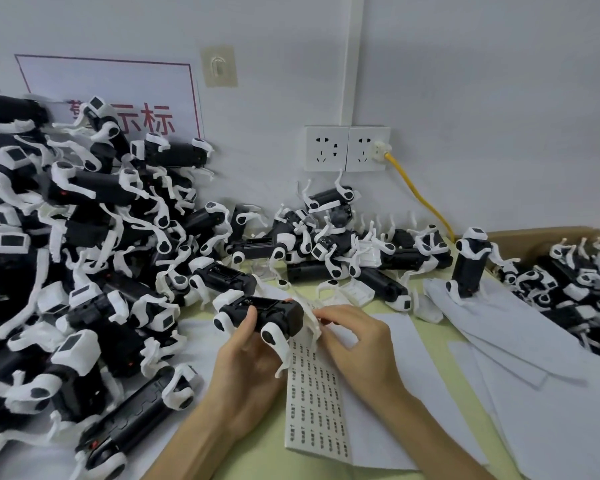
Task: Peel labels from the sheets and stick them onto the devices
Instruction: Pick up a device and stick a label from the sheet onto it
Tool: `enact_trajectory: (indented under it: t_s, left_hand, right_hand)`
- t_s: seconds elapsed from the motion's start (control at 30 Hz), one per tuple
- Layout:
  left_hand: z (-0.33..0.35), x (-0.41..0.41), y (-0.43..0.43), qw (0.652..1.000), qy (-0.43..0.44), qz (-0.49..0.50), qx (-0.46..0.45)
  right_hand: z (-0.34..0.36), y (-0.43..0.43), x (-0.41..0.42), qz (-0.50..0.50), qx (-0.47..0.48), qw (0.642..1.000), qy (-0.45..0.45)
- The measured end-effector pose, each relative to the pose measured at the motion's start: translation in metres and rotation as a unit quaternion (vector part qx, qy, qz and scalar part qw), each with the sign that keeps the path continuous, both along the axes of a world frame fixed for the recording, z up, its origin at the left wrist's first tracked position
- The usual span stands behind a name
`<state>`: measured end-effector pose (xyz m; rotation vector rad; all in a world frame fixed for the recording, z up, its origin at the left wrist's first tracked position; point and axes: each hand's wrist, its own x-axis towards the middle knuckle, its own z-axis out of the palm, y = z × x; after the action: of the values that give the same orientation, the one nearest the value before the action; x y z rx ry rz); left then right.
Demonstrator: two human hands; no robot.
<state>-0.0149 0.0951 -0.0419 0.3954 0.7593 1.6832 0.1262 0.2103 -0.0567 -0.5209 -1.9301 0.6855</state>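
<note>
The robot-dog device (264, 311) is gripped by the curled left hand (243, 355), long axis nine-to-three. At its three o'clock end the right hand (354, 336) is pinched; what is pinched cannot be told.

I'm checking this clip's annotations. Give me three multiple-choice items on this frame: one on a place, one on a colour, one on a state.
1. Where does the label sheet lie?
A. flat on the table
B. in a drawer
C. on the floor

2. What colour is the cable plugged into the wall socket?
A. black
B. yellow
C. red

3. What is the left hand doing?
A. resting flat
B. holding scissors
C. gripping a device

Key:
1 A, the sheet lies on the tabletop between the forearms.
2 B, a yellow cable runs down from the right-hand socket.
3 C, its thumb and fingers curl round the black-and-white device.
</note>
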Motion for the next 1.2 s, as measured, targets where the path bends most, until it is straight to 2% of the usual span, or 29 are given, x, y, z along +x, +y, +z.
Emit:
enact_trajectory:
  t_s: [0.23, 0.4, 0.57, 0.67, 0.83, 1.07, 1.2]
  left_hand:
    - [-0.001, -0.002, -0.002, 0.998, 0.046, -0.036, -0.006]
    - [0.001, -0.006, -0.002, 0.993, 0.110, -0.040, -0.005]
    - [0.001, -0.009, -0.004, 0.986, 0.155, -0.053, 0.004]
    - [0.000, -0.008, -0.004, 0.984, 0.171, -0.044, -0.002]
    - [-0.001, -0.010, -0.001, 0.987, 0.149, -0.057, -0.004]
    - [-0.005, -0.012, 0.002, 0.990, 0.136, -0.043, 0.008]
    - [0.000, -0.011, 0.000, 0.986, 0.166, 0.007, -0.011]
  right_hand:
    - [-0.005, 0.010, 0.000, -0.010, 0.051, 0.999, 0.007]
    - [-0.004, 0.010, 0.000, -0.007, 0.082, 0.996, 0.026]
    - [-0.007, 0.011, -0.001, -0.022, 0.099, 0.995, -0.011]
    - [-0.008, 0.011, -0.002, -0.027, 0.088, 0.995, -0.030]
    - [-0.008, 0.010, -0.002, -0.024, 0.044, 0.998, -0.024]
    - [-0.007, 0.012, 0.002, -0.042, -0.078, 0.996, 0.030]
    - [-0.005, 0.009, 0.001, -0.041, -0.060, 0.997, 0.020]
